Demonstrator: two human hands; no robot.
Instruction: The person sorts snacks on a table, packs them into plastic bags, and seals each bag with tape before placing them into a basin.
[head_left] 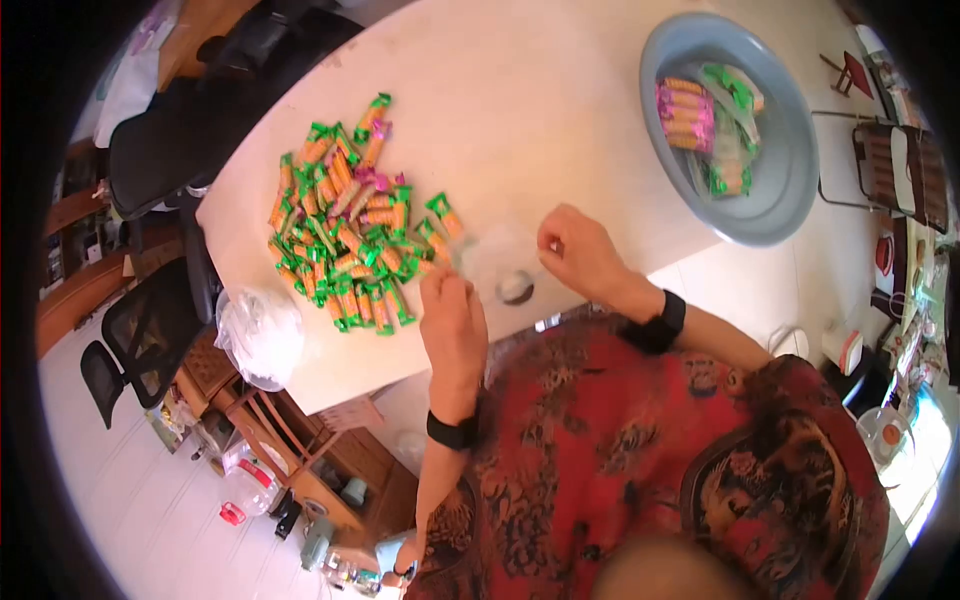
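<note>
My left hand (453, 315) is closed, its fingers pinched at the right edge of a pile of small wrapped snack sticks (345, 225) with green ends and orange middles. My right hand (580, 252) is also closed, knuckles up, a short way to the right. A faint see-through plastic bag (497, 250) stretches between the two hands, and both appear to grip it; its outline is blurred. Beneath it on the table shows a small round grey-and-white thing (515, 288). Two loose sticks, one of them a green-ended stick (445, 215), lie just beyond my left hand.
A grey-blue basin (785, 195) at the table's right edge holds a pink-wrapped pack (686, 115) and clear bags with green-ended sticks (735, 145). A clear bag-lined container (262, 335) stands at the left edge. Black office chairs (150, 330) are on the left.
</note>
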